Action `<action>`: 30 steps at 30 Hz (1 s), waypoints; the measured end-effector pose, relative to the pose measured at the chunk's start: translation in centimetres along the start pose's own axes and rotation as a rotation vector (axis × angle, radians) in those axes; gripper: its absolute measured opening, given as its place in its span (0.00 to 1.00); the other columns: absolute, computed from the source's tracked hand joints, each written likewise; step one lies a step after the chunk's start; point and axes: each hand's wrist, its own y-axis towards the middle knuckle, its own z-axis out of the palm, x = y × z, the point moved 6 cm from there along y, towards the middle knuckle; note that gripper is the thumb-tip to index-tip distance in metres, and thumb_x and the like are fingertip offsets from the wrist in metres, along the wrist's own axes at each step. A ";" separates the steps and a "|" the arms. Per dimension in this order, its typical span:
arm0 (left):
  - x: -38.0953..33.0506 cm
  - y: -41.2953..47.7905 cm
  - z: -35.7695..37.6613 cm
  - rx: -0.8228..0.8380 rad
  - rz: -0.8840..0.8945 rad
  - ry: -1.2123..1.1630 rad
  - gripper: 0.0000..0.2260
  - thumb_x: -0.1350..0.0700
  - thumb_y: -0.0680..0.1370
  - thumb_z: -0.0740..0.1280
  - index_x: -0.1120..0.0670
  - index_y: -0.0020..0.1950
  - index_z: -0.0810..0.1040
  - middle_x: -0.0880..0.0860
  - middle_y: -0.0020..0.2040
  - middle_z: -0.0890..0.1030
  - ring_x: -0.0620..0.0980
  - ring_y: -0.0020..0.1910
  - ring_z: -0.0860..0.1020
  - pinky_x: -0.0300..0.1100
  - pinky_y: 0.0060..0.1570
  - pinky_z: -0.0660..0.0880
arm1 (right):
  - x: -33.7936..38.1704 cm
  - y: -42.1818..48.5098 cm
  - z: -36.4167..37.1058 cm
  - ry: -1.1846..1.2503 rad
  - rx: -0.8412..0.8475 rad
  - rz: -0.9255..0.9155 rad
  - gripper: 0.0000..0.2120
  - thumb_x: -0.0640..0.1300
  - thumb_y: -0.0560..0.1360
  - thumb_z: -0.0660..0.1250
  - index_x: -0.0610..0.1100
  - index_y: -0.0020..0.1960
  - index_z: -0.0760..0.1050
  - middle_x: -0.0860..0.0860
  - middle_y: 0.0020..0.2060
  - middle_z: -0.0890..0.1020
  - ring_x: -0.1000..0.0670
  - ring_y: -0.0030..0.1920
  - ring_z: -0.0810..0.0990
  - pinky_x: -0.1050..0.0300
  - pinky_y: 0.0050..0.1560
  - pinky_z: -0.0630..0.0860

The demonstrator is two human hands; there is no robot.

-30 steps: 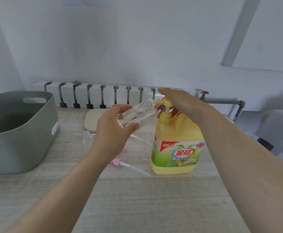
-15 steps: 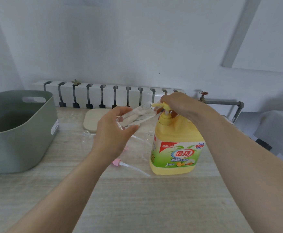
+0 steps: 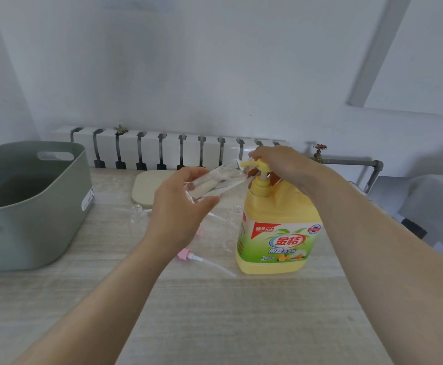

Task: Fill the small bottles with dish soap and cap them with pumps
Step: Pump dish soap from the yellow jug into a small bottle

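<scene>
My left hand (image 3: 181, 209) holds a small clear bottle (image 3: 215, 181), tilted, with its mouth up against the spout of the yellow pump head (image 3: 252, 163). The pump tops a big yellow dish soap jug (image 3: 278, 233) standing on the table. Over the pump head lies my right hand (image 3: 283, 164), fingers reaching across the top and pressing on it. A white stretch of pump stem shows below the head. Two more empty clear bottles (image 3: 136, 219) (image 3: 235, 214) stand on the table. A pink pump with a long tube (image 3: 186, 254) lies in front of them.
A grey-green plastic bin (image 3: 30, 206) takes up the table's left side. A beige pad (image 3: 149, 188) lies at the back by the white radiator (image 3: 162, 151). A pipe with a valve (image 3: 346, 162) runs at the back right. A second pink pump (image 3: 198, 231) peeks out behind my left hand.
My right hand and the pump head dipped a little and came slightly back up. My left hand keeps the small bottle at the spout, hardly moved.
</scene>
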 end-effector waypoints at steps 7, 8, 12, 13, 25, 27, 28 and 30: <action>-0.4 0.1 -0.1 0.012 -0.012 -0.019 0.18 0.57 0.71 0.76 0.43 0.57 0.76 0.35 0.49 0.76 0.33 0.51 0.73 0.23 0.41 0.67 | 0.2 -0.4 -0.2 0.103 -0.005 -0.012 0.17 0.58 0.79 0.55 0.52 0.39 0.75 0.63 0.23 0.79 0.59 0.37 0.75 0.65 0.31 0.68; -0.4 0.1 -0.1 0.012 -0.012 -0.020 0.19 0.57 0.72 0.76 0.44 0.58 0.76 0.35 0.50 0.77 0.33 0.52 0.73 0.24 0.42 0.67 | 0.1 -0.4 -0.2 0.113 -0.002 -0.009 0.18 0.58 0.79 0.55 0.51 0.39 0.76 0.61 0.24 0.81 0.58 0.38 0.76 0.64 0.33 0.67; -0.5 0.1 -0.1 0.014 -0.017 -0.018 0.18 0.57 0.72 0.76 0.42 0.57 0.76 0.35 0.49 0.76 0.32 0.51 0.73 0.23 0.40 0.67 | 0.3 -0.7 0.1 0.143 0.038 0.017 0.24 0.60 0.78 0.55 0.46 0.41 0.81 0.52 0.34 0.86 0.49 0.45 0.82 0.58 0.42 0.72; -0.4 0.1 -0.1 0.015 -0.016 -0.019 0.18 0.57 0.71 0.76 0.42 0.57 0.76 0.35 0.49 0.76 0.32 0.50 0.73 0.21 0.39 0.67 | 0.2 -0.7 0.1 0.144 0.040 0.024 0.24 0.61 0.78 0.55 0.46 0.41 0.82 0.50 0.35 0.86 0.48 0.46 0.82 0.57 0.44 0.74; -0.3 0.2 0.0 0.015 -0.018 -0.007 0.19 0.57 0.71 0.76 0.43 0.57 0.76 0.35 0.49 0.76 0.32 0.50 0.73 0.22 0.40 0.67 | 0.3 -0.2 -0.1 0.022 0.001 -0.004 0.18 0.50 0.80 0.56 0.41 0.42 0.79 0.62 0.21 0.78 0.59 0.37 0.72 0.65 0.33 0.65; -0.1 0.2 0.0 0.013 -0.014 0.006 0.19 0.57 0.71 0.76 0.44 0.58 0.77 0.37 0.50 0.78 0.36 0.52 0.74 0.23 0.42 0.66 | 0.2 0.0 0.0 -0.018 -0.003 -0.004 0.19 0.48 0.80 0.56 0.39 0.38 0.75 0.64 0.19 0.76 0.57 0.35 0.72 0.65 0.31 0.67; -0.1 0.2 0.0 0.012 -0.014 0.015 0.19 0.57 0.71 0.76 0.45 0.59 0.77 0.39 0.51 0.78 0.38 0.53 0.74 0.26 0.43 0.67 | 0.2 0.1 0.0 -0.042 -0.011 -0.002 0.19 0.48 0.80 0.56 0.40 0.35 0.73 0.64 0.18 0.75 0.57 0.34 0.72 0.64 0.31 0.66; 0.1 0.1 0.1 0.008 -0.009 0.031 0.19 0.57 0.71 0.76 0.47 0.60 0.78 0.39 0.52 0.78 0.38 0.53 0.74 0.27 0.44 0.66 | 0.2 0.2 0.1 -0.081 -0.018 0.010 0.19 0.46 0.79 0.56 0.42 0.32 0.71 0.64 0.18 0.75 0.56 0.33 0.70 0.61 0.32 0.63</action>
